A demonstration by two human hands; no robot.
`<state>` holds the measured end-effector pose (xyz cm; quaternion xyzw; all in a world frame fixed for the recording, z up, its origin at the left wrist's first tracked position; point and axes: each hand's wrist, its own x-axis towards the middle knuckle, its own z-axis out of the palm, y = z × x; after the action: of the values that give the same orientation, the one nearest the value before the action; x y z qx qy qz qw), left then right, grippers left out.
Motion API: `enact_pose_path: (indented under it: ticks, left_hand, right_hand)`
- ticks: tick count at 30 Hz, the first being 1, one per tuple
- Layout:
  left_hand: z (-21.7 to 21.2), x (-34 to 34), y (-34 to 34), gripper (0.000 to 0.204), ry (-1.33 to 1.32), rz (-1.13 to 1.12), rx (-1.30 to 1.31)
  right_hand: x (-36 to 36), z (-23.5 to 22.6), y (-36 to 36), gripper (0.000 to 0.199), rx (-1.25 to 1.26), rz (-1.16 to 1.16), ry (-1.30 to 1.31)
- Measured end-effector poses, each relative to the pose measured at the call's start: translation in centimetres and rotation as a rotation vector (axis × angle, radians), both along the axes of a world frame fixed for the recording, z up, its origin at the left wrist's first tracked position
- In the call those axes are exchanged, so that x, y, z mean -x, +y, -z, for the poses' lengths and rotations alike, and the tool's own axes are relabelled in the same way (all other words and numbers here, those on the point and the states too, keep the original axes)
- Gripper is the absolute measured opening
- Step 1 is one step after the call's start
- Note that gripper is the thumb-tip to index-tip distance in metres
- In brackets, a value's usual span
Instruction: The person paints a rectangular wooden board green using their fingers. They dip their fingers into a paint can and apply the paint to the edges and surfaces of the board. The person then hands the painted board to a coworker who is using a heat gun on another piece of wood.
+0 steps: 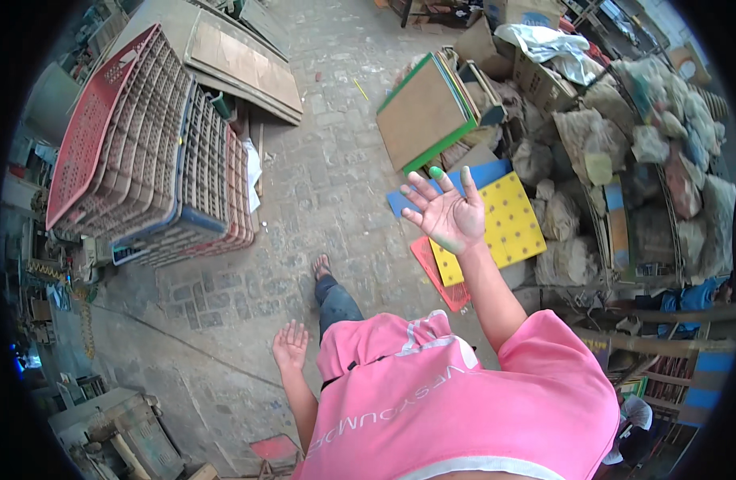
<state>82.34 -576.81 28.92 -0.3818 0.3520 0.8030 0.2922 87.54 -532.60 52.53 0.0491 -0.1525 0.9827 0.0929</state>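
Note:
My right hand (448, 210) is raised with the palm up and the fingers spread, holding nothing. Green colour marks some of its fingertips. In the picture it overlaps a yellow sheet with rows of dark dots (508, 218) and a blue sheet (494, 170); I see no contact with either. A red-orange flat piece (425, 258) lies partly under the yellow sheet. Down by my left side hangs my left hand (290, 346), its fingers stretched out and its palm bare. Beyond my right hand leans a brown board with green edges (424, 116).
Tall stacked crates (144, 144), red and blue, stand at the left, with wooden boards (240, 60) behind them. Bulging plastic bags (592, 144) pile up along the right. A machine (120, 436) sits at the lower left. Grey paving (328, 144) runs down the middle.

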Motion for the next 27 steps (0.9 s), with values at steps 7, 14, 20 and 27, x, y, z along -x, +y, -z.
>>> enact_pose_path:
  ticks: [7,14,20,27]
  left_hand:
    - [-5.7,24.2,15.3,0.044,0.468,0.496,0.107]
    - [-26.9,37.4,42.4,0.045,0.941,0.943,-0.414]
    - [-24.4,44.9,55.8,0.044,0.861,1.107,-0.344]
    - [-25.9,46.5,66.5,0.042,0.806,1.458,-0.625]
  right_hand:
    - [17.9,-2.9,3.4,0.063,-0.666,0.347,-0.031]
    - [27.9,-5.3,10.5,0.056,-1.911,1.097,-0.4]
    - [32.3,-1.4,18.8,0.058,-1.835,1.362,-0.604]
    - [33.9,-0.3,25.3,0.068,-1.672,1.644,-0.769]
